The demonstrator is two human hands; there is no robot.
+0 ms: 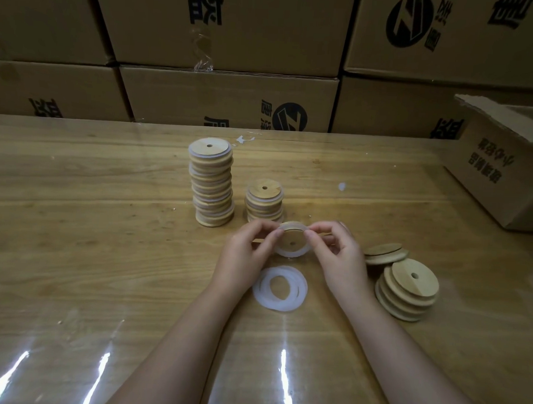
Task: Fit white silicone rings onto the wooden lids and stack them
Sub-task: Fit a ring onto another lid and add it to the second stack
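You hold one wooden lid (291, 238) just above the table (103, 224), a little in front of you and tilted so that its face with the small centre hole turns toward you. Your left hand (250, 247) pinches its left rim between thumb and forefinger, and your right hand (336, 252) pinches the right rim the same way, the other fingers curled loosely behind. A white silicone ring (293, 253) lies round the lid's near edge, showing as a pale band below the wood (whether it is seated all the way round on the far side cannot be told). Directly below your hands, on the tabletop, lies a small heap of loose rings (280, 290), overlapping one another. Beyond your hands stand two stacks of lids with white edges showing between the layers: a tall stack (212, 183) to the left and a short stack (264, 201) just beside it, right behind the lid you hold. To your right sits a leaning pile of bare lids (407, 291), with two more bare lids (384, 254) lying just behind it. An open carton (505, 165) stands at the table's far right corner, and a wall of printed cardboard boxes (231, 30) rises behind the table.
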